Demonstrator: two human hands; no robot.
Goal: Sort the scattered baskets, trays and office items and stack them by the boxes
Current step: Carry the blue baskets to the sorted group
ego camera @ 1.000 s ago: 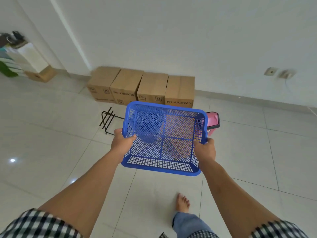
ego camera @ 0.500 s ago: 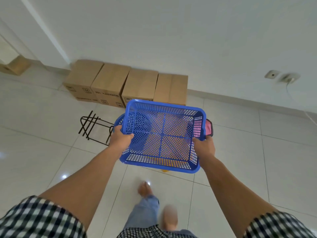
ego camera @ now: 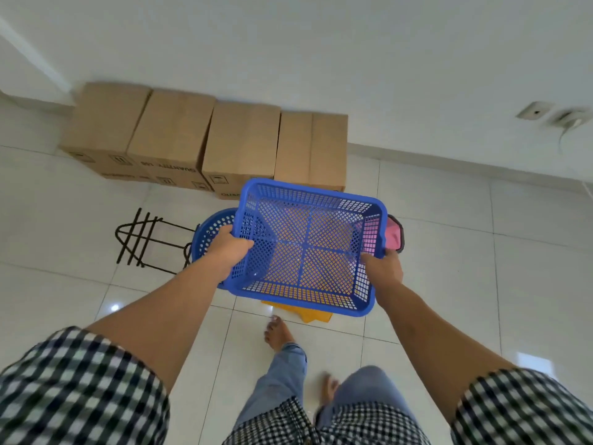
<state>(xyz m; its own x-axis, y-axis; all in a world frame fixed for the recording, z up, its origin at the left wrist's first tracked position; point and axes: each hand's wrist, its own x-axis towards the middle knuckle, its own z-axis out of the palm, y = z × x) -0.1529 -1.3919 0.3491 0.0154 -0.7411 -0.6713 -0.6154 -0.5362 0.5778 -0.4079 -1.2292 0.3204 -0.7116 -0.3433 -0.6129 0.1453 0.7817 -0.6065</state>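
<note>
- Holding: blue rectangular plastic mesh basket (ego camera: 308, 248), aloft over the tiled floor (ego camera: 449, 252), before the brown cardboard boxes (ego camera: 244, 139).
- Hands: left hand (ego camera: 229, 250) and right hand (ego camera: 383, 268) each curled round a side rim.
- Next, I judge: lower it level beside the round blue basket (ego camera: 213, 231).

A plain white wall (ego camera: 321, 43) meets a floor (ego camera: 449, 220) of large glossy white tiles with thin dark grout lines, along a low pale skirting (ego camera: 449, 160). Low on the wall at right sits a socket plate (ego camera: 534, 111), just beside it a blurred white plug (ego camera: 571, 118) trailing a cable (ego camera: 562, 136). A bright glare spot (ego camera: 114, 307) shines on the floor at left
</note>
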